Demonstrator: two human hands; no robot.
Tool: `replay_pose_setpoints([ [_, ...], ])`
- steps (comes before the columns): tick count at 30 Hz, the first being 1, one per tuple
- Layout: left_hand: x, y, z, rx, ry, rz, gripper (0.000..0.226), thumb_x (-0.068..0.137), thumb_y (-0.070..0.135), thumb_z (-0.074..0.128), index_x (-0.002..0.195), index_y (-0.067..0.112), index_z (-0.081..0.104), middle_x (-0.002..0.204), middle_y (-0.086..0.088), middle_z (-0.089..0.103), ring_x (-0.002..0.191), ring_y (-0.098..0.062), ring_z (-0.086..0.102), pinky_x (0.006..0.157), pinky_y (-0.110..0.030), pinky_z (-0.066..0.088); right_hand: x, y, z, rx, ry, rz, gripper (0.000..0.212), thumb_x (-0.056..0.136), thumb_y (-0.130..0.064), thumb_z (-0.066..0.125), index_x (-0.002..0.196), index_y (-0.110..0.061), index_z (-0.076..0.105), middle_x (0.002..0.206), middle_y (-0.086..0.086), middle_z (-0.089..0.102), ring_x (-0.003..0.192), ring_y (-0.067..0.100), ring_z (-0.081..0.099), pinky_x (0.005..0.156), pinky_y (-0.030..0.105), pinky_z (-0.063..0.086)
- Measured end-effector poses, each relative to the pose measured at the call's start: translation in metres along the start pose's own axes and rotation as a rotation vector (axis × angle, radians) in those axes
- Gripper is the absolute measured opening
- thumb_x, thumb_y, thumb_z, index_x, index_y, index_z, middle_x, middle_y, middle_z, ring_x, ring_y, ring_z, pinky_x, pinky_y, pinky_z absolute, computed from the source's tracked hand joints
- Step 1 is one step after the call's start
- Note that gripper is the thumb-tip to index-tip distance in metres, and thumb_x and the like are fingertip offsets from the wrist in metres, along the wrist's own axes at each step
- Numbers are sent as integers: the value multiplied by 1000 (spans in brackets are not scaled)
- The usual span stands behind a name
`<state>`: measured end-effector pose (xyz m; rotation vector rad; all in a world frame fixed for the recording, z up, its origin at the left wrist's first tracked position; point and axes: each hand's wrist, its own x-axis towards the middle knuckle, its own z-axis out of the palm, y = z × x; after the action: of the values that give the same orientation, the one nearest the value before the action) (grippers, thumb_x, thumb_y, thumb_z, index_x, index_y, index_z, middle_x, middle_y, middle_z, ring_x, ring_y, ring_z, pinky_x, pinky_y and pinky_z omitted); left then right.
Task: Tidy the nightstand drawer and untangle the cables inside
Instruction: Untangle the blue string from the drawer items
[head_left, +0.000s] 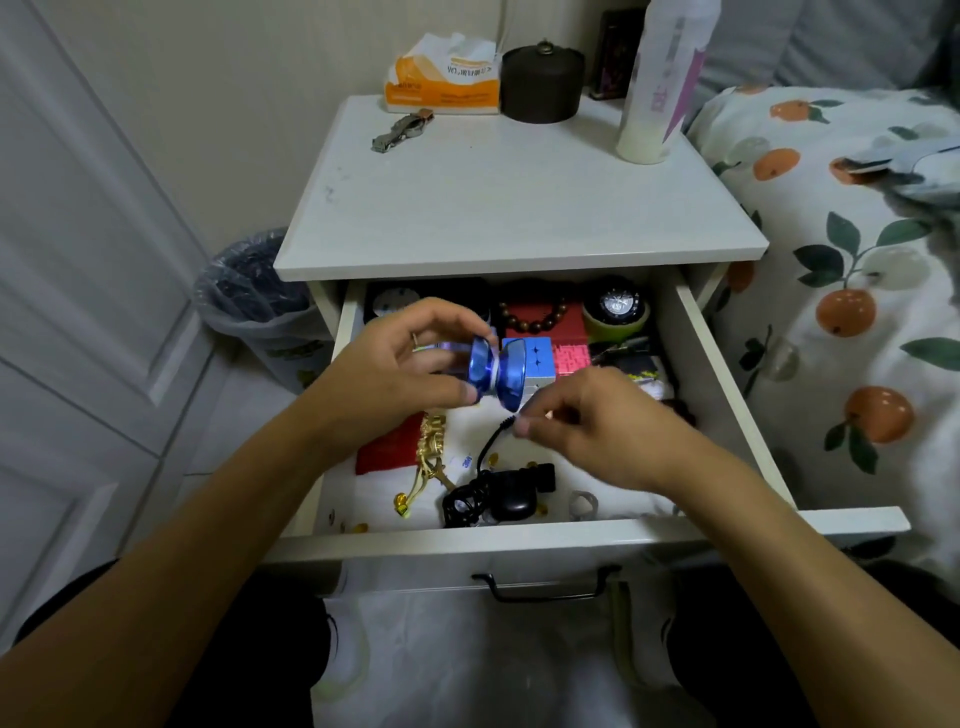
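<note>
Left hand (400, 364) grips blue yo-yo (497, 370) above open drawer (571, 530), right hand (587, 415) at its 4 o'clock pinches thin white string (522, 408).

Beige wall (234, 104); white panelled door (78, 260) left; lined bin (249, 296) beside it; orange-print bedding (857, 312) right; floor possibly tiled.

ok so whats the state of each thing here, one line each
drawer: pulled open
left hand: holds the blue yo-yo above the drawer
right hand: pinches the yo-yo's white string
black cable: bundled at the drawer front
tissue pack: open, tissue sticking out
dark jar: lid on
</note>
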<state>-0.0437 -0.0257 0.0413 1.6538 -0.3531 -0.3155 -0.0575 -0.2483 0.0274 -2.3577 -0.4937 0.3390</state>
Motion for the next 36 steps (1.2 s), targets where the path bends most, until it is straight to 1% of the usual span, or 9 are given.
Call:
replay_pose_setpoints([
  [3,2,-2,2,182,41,9,46,76,-17,70,111,11,61,120,-4,64,109,-16,67,90,-39,57,-3,-10,5,135,21,-128,16,93,-33,65,85,-24,75,60,0,59,50,5,43,51,25,37],
  [8,-3,-4,1,106,-116,-19,44,72,-12,70,107,15,64,121,-6,64,114,-19,65,84,-27,55,0,1,-12,119,397,-58,16,92,-29,66,80,-21,73,55,6,56,46,10,41,46,21,32],
  [10,-4,-3,1,-7,-99,3,43,71,-8,69,109,12,63,123,-10,64,115,-24,65,86,-28,54,2,6,-14,77,363,12,18,93,-28,65,80,-18,73,55,4,57,47,9,43,47,18,33],
  [12,-3,-2,1,-64,-30,18,44,73,-6,69,113,10,61,123,-11,64,113,-26,66,88,-31,55,2,5,-9,37,220,21,18,94,-29,64,81,-19,73,62,5,63,53,13,50,55,26,40],
  [16,1,-3,5,41,122,23,43,79,-10,71,115,10,61,120,-5,65,107,-21,69,84,-30,57,-3,-7,5,-65,47,-120,19,95,-31,61,82,-23,71,55,-12,51,53,4,48,54,19,33],
  [23,-4,-4,11,149,-83,-33,45,78,-14,69,114,12,63,118,-1,66,113,-14,66,92,-30,55,-4,-8,-9,-37,391,-229,11,90,-25,69,86,-18,76,74,-9,68,67,8,58,60,23,44],
  [30,-5,0,7,-41,-113,-33,44,75,-9,66,115,9,62,120,-8,68,111,-25,67,86,-28,55,2,-2,-16,395,302,20,14,90,-22,69,79,-15,74,66,-1,69,55,11,55,57,33,48],
  [33,-4,-2,6,-250,-115,-79,41,76,-5,59,112,13,64,114,-12,69,103,-32,68,80,-37,57,2,-3,-16,573,241,47,18,94,-12,62,80,-6,71,64,2,65,57,15,52,63,37,46],
  [36,-1,-3,6,-484,-66,-116,38,79,1,56,115,10,61,114,-14,69,106,-35,67,79,-40,58,3,-5,-10,572,252,44,19,96,-10,60,80,-4,70,64,-1,65,57,13,52,63,36,46],
])
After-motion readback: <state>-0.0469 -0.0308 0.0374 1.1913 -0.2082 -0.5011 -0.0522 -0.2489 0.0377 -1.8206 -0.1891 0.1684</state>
